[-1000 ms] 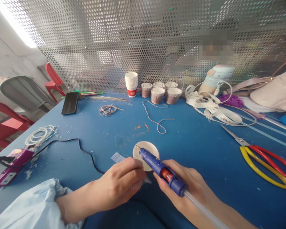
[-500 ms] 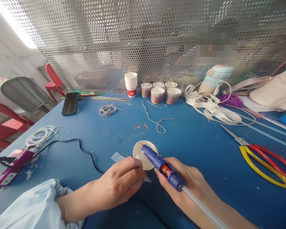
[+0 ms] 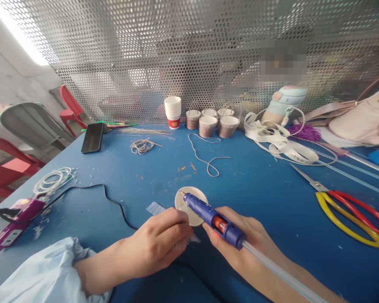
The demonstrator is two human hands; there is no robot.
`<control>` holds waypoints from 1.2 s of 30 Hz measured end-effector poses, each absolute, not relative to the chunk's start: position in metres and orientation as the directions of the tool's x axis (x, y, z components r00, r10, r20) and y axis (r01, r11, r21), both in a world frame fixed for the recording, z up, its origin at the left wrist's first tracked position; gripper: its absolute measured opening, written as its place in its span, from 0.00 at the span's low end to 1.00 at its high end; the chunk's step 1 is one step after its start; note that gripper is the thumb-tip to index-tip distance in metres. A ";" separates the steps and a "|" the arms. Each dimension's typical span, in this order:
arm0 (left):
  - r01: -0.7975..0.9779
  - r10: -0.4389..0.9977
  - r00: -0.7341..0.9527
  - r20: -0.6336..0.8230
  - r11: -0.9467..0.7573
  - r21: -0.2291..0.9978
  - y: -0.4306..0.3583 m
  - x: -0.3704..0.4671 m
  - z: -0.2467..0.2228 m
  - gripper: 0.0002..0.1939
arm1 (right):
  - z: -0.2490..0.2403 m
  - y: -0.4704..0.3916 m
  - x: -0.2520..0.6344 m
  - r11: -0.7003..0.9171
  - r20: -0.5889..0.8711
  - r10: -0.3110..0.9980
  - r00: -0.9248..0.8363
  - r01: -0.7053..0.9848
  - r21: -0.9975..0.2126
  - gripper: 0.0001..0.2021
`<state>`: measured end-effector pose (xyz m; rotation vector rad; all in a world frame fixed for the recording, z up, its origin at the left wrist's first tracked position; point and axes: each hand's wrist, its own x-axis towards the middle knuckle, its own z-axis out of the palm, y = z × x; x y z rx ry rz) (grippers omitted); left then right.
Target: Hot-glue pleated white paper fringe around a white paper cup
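Note:
A white cup is seen from above at the near middle of the table, its mouth facing up. My left hand is closed at its near left side, fingertips against the rim. A pale pleated strip runs under that hand and shows again below the fingers; how it meets the cup is hidden. My right hand grips a blue hot glue gun whose tip points left over the cup's mouth. A clear glue stick sticks out of the gun's back end.
Several wrapped cups stand at the back beside a stack of paper cups. Cords lie nearer. Large scissors and white ribbon are on the right. At left are a phone and a purple power strip.
The glue gun's tip has shifted slightly left, toward the far left part of the cup's rim. My left hand keeps its hold.

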<state>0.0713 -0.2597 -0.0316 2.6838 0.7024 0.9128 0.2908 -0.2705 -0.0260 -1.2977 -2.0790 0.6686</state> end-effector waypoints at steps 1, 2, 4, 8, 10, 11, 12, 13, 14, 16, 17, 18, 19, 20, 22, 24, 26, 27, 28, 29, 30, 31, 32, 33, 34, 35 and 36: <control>0.363 0.503 0.692 0.517 -0.863 0.352 -0.260 0.071 -0.031 0.10 | -0.025 -0.270 0.291 0.392 0.208 0.912 -0.354 0.597 -0.700 0.06; 0.359 0.500 0.692 0.521 -0.864 0.353 -0.259 0.071 -0.031 0.10 | -0.023 -0.270 0.290 0.389 0.201 0.910 -0.363 0.580 -0.715 0.07; 0.355 0.496 0.693 0.524 -0.867 0.350 -0.259 0.071 -0.031 0.10 | -0.021 -0.269 0.291 0.387 0.191 0.906 -0.378 0.555 -0.736 0.08; 0.363 0.501 0.690 0.523 -0.864 0.349 -0.259 0.072 -0.031 0.10 | -0.020 -0.268 0.291 0.370 0.175 0.911 -0.373 0.556 -0.745 0.08; 0.366 0.502 0.688 0.524 -0.863 0.347 -0.260 0.072 -0.031 0.10 | -0.020 -0.268 0.291 0.376 0.181 0.910 -0.373 0.558 -0.740 0.08; 0.368 0.504 0.687 0.524 -0.862 0.348 -0.260 0.072 -0.031 0.10 | -0.020 -0.267 0.291 0.381 0.187 0.909 -0.373 0.559 -0.736 0.08; 0.368 0.504 0.686 0.525 -0.862 0.348 -0.260 0.072 -0.031 0.10 | -0.021 -0.267 0.291 0.384 0.193 0.909 -0.369 0.563 -0.732 0.08; 0.369 0.506 0.686 0.523 -0.861 0.350 -0.260 0.073 -0.031 0.10 | -0.022 -0.268 0.291 0.384 0.200 0.911 -0.360 0.570 -0.726 0.08; 0.370 0.508 0.687 0.520 -0.860 0.351 -0.259 0.073 -0.031 0.10 | -0.022 -0.268 0.290 0.386 0.210 0.913 -0.349 0.577 -0.720 0.08; 0.370 0.508 0.685 0.523 -0.860 0.350 -0.259 0.073 -0.032 0.10 | -0.024 -0.269 0.290 0.395 0.238 0.914 -0.328 0.589 -0.705 0.07; 0.370 0.506 0.685 0.524 -0.861 0.348 -0.259 0.073 -0.032 0.10 | -0.025 -0.269 0.290 0.403 0.256 0.912 -0.319 0.596 -0.694 0.07; 0.369 0.505 0.682 0.529 -0.862 0.346 -0.259 0.073 -0.032 0.11 | -0.026 -0.270 0.291 0.414 0.274 0.909 -0.314 0.605 -0.681 0.06; 0.370 0.505 0.682 0.529 -0.862 0.346 -0.258 0.073 -0.033 0.11 | -0.027 -0.270 0.291 0.426 0.292 0.904 -0.311 0.614 -0.665 0.06; 0.370 0.506 0.681 0.529 -0.861 0.348 -0.258 0.073 -0.033 0.11 | -0.028 -0.270 0.291 0.437 0.308 0.899 -0.310 0.625 -0.647 0.05; 0.371 0.509 0.683 0.523 -0.859 0.352 -0.258 0.072 -0.033 0.11 | -0.029 -0.271 0.292 0.456 0.331 0.890 -0.315 0.648 -0.610 0.04; 0.378 0.512 0.684 0.521 -0.858 0.347 -0.258 0.072 -0.032 0.11 | -0.031 -0.272 0.292 0.469 0.342 0.882 -0.323 0.662 -0.585 0.04; 0.387 0.511 0.681 0.525 -0.859 0.334 -0.258 0.072 -0.031 0.10 | -0.031 -0.273 0.292 0.473 0.348 0.880 -0.323 0.668 -0.575 0.04; 0.390 0.509 0.682 0.525 -0.861 0.327 -0.258 0.072 -0.031 0.10 | -0.030 -0.274 0.292 0.470 0.347 0.882 -0.320 0.665 -0.581 0.04; 0.392 0.508 0.683 0.524 -0.861 0.323 -0.258 0.072 -0.030 0.10 | -0.028 -0.275 0.293 0.462 0.341 0.886 -0.314 0.658 -0.595 0.05; 0.392 0.505 0.686 0.524 -0.863 0.318 -0.258 0.072 -0.030 0.10 | -0.025 -0.277 0.293 0.449 0.332 0.893 -0.303 0.646 -0.618 0.05; 0.395 0.504 0.688 0.522 -0.864 0.313 -0.258 0.072 -0.030 0.10 | -0.022 -0.278 0.294 0.424 0.313 0.906 -0.287 0.627 -0.653 0.06; 0.397 0.503 0.690 0.520 -0.864 0.309 -0.258 0.072 -0.030 0.10 | -0.018 -0.278 0.296 0.391 0.286 0.920 -0.266 0.606 -0.693 0.07; 0.399 0.504 0.691 0.518 -0.863 0.308 -0.258 0.072 -0.030 0.10 | -0.015 -0.278 0.297 0.355 0.258 0.934 -0.245 0.584 -0.730 0.09; 0.402 0.508 0.689 0.517 -0.862 0.310 -0.258 0.071 -0.030 0.10 | -0.011 -0.278 0.300 0.323 0.234 0.946 -0.225 0.567 -0.758 0.10; 0.405 0.512 0.685 0.517 -0.859 0.314 -0.258 0.071 -0.031 0.10 | -0.007 -0.276 0.303 0.287 0.210 0.957 -0.199 0.556 -0.780 0.11; 0.406 0.520 0.680 0.518 -0.854 0.325 -0.259 0.070 -0.031 0.10 | -0.005 -0.273 0.307 0.248 0.185 0.968 -0.168 0.554 -0.795 0.12; 0.404 0.529 0.671 0.519 -0.849 0.342 -0.259 0.069 -0.031 0.10 | -0.003 -0.269 0.310 0.205 0.154 0.979 -0.137 0.562 -0.801 0.13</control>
